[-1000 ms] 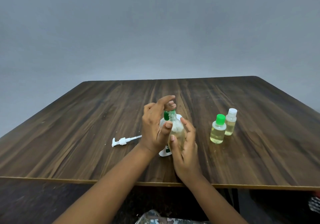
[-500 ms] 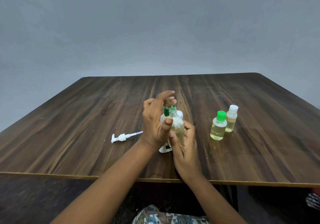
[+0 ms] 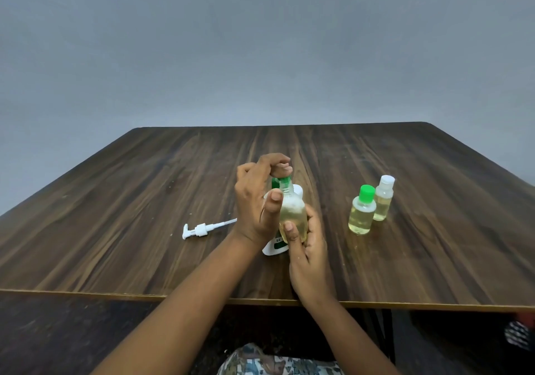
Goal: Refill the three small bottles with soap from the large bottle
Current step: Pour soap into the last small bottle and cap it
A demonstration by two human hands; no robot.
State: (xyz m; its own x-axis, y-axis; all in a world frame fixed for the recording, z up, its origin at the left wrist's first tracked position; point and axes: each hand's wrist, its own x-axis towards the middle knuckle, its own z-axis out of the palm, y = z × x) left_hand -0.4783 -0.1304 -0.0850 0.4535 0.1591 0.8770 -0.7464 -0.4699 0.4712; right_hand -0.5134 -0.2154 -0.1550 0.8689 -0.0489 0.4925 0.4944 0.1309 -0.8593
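Observation:
My right hand (image 3: 308,241) grips a small clear bottle (image 3: 292,215) of yellowish soap, held upright above the table's near middle. My left hand (image 3: 256,201) curls over its top, fingers on the green cap (image 3: 285,182). Behind both hands stands the large white bottle (image 3: 273,248) with a green label, mostly hidden. To the right stand two more small bottles of yellowish soap, touching or nearly so: one with a green cap (image 3: 362,211), one with a white cap (image 3: 383,201).
A white pump head (image 3: 202,229) with its tube lies on the dark wooden table (image 3: 115,215), left of my hands. The table's front edge runs just below my wrists. A grey wall rises behind the table.
My left fingers have shifted around the green cap, thumb moving down along the bottle's shoulder. The bottle stays in my right hand at about the same spot.

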